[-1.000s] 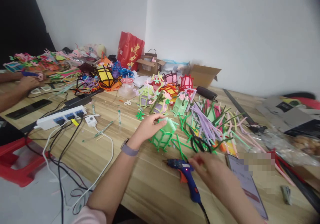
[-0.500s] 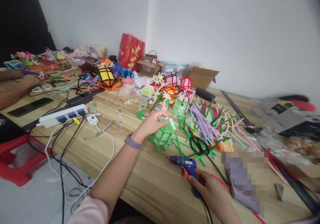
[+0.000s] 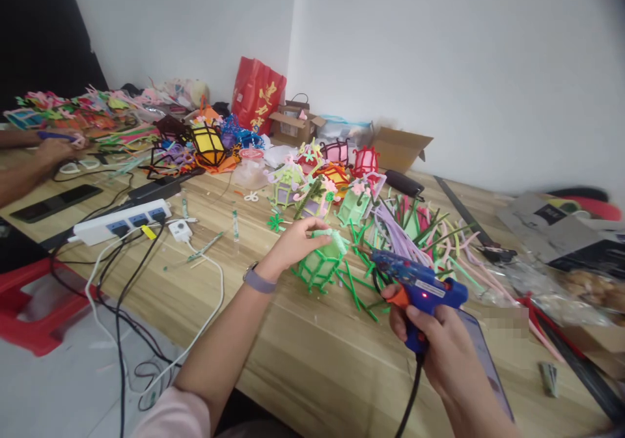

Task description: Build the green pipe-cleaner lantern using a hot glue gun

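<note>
Near the middle of the table stands a small green lantern [image 3: 318,269] with a dark green pipe-cleaner frame and a pale fuzzy strip along its top. My left hand [image 3: 297,246] grips the top of it, thumb and fingers closed there; the fingertips are partly hidden. In my right hand [image 3: 439,340] is a blue hot glue gun [image 3: 415,282], held by its handle with fingers near the orange trigger. A red light glows on the gun's side. Its nozzle points left at the lantern's upper right side, a small gap away.
Several finished lanterns [image 3: 354,204] stand behind the green one. Loose pipe cleaners [image 3: 400,236] lie to the right, partly behind the gun. A power strip [image 3: 122,222] with trailing cables is at left. Another person's hand [image 3: 58,151] works at far left. A phone [image 3: 488,366] lies by my right wrist.
My right hand has raised the glue gun from low over the table, up and to the right, its nozzle now level with the lantern's top. The left hand stays on the lantern.
</note>
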The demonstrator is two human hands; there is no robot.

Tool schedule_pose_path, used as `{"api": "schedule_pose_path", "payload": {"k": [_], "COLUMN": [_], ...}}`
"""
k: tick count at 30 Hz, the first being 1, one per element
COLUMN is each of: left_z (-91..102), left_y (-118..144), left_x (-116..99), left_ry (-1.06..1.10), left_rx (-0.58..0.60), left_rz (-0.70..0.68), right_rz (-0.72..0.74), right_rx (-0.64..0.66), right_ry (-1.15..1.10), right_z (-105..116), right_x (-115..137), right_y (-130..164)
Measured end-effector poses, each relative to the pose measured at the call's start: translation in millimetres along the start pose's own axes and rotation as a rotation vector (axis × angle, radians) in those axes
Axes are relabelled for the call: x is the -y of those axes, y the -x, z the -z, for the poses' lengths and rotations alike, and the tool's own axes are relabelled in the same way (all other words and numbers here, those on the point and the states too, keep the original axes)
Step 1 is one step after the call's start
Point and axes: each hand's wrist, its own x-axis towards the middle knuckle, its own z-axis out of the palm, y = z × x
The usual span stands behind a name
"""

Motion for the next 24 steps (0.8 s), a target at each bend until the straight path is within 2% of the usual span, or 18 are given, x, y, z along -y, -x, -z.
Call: {"api": "schedule_pose_path", "payload": {"k": [4,7,10,13,18,21,24], "left_z": [2.7,2.9,1.5,0.1,-1.1,-1.4,-1.5], "left_y": [3,5,6,6,6,6,5], "left_x": [-1,-2,-3,-3,-2,-1,-1], "left_ry": [0.032,-0.027,-0.029,-0.007,0.021,0.023,0.021], "left_rx": [-0.019,-0.050,-0.081,-0.090,-0.092,-0.094,-0.095], "left_rz": [-0.045,-0.076,-0.062,-0.048,-0.025,-0.031,-0.042], "right_rz": [0.062,0.121,0.186,0.229,0.411,0.509,0.546], "right_rx": [0.013,-0.060,-0.137,-0.135,-0.207,-0.164,-0.118], "right_ry": [0.175,0.242,0.306,0.435,0.683,0.717,0.768], "right_z": [-13,-19,-23,-26,-33,-36,-38], "right_x": [2,-4,-9,-10,-8,-5,-2], "right_y": [-11,-14,-16,-18,-22,-24,-26]}}
